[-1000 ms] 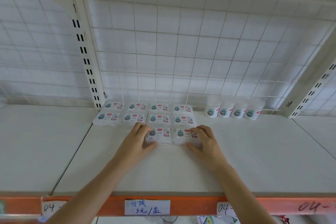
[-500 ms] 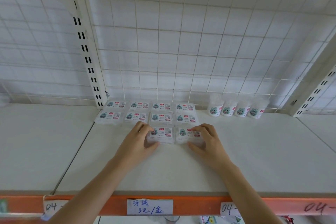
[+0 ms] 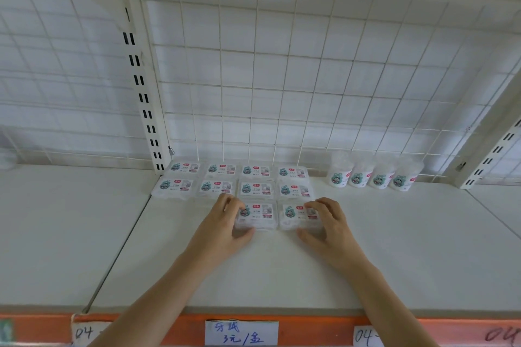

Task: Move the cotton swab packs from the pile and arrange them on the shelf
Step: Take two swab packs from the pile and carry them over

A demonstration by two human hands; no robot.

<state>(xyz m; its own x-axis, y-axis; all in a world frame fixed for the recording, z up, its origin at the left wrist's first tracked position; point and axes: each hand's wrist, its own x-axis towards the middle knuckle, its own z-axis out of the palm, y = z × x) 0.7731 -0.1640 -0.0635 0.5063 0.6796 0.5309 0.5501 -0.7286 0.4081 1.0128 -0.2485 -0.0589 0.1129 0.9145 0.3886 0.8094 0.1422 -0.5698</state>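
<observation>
Several flat clear cotton swab packs with white labels lie in rows at the back of the white shelf [image 3: 282,276]. Two more form a front row: the left front pack [image 3: 258,217] and the right front pack [image 3: 296,215], side by side. My left hand [image 3: 225,225] grips the left front pack, fingers on its far left corner and thumb at its near edge. My right hand [image 3: 328,224] grips the right front pack the same way from the right. Both packs rest flat on the shelf. The pile is out of view.
Several round clear swab tubs [image 3: 372,175] stand at the back right against the wire grid [image 3: 282,65]. A slotted upright [image 3: 143,79] rises at the back left. An orange price rail [image 3: 310,329] with handwritten labels runs along the shelf's front edge.
Both hands stay on the two front packs, which hold their place just in front of the second row. The camera has tilted slightly.
</observation>
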